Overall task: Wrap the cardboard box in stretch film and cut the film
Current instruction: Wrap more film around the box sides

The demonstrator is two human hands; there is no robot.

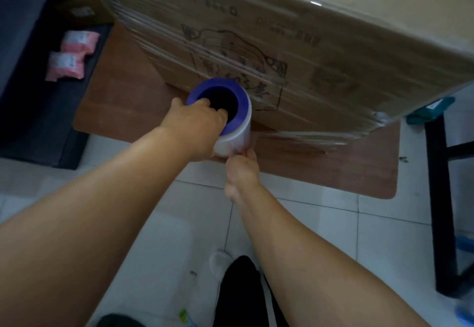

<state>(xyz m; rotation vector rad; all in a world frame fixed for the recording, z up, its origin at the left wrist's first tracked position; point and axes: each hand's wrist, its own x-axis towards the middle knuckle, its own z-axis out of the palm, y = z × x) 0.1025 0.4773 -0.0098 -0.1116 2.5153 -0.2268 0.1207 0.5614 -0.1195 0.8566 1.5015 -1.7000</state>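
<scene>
My left hand (202, 118) has its fingers hooked inside the purple core of the film roll (225, 118), which stands upright on the wooden table (333, 170) against the cardboard box (282, 52), while my right hand (242, 165) pinches the roll's lower edge. The roll looks light and stiff, best carried by its core; the film (302, 136) running to the box's corner seems thin, clingy and easily torn

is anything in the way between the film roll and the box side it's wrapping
Nothing visible does. The stretch film roll, held by the left hand in its core and the right hand at its lower end, sits right by the cardboard box, with film running straight to the box corner.
</scene>
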